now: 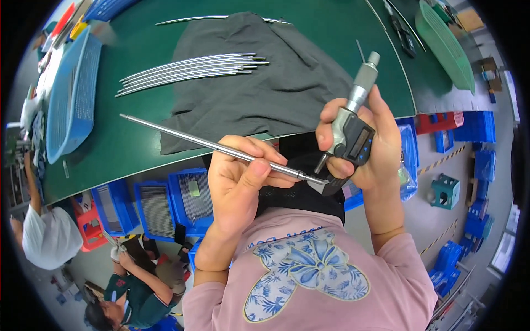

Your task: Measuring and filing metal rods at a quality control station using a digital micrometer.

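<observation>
My left hand (238, 179) pinches a long thin steel rod (182, 135) that points up and to the left over the green table (138, 49). The rod's near end sits in the jaw of a grey digital micrometer (353, 129), which my right hand (370, 146) grips with its thimble pointing up. On a dark grey cloth (287, 83) spread on the table lie several more steel rods (187, 69) side by side.
A blue basket (72, 94) stands at the table's left and a green basket (447, 44) at the far right. Blue bins with rods (165, 207) sit on the floor below the table edge. Other people (49, 234) crouch at the lower left.
</observation>
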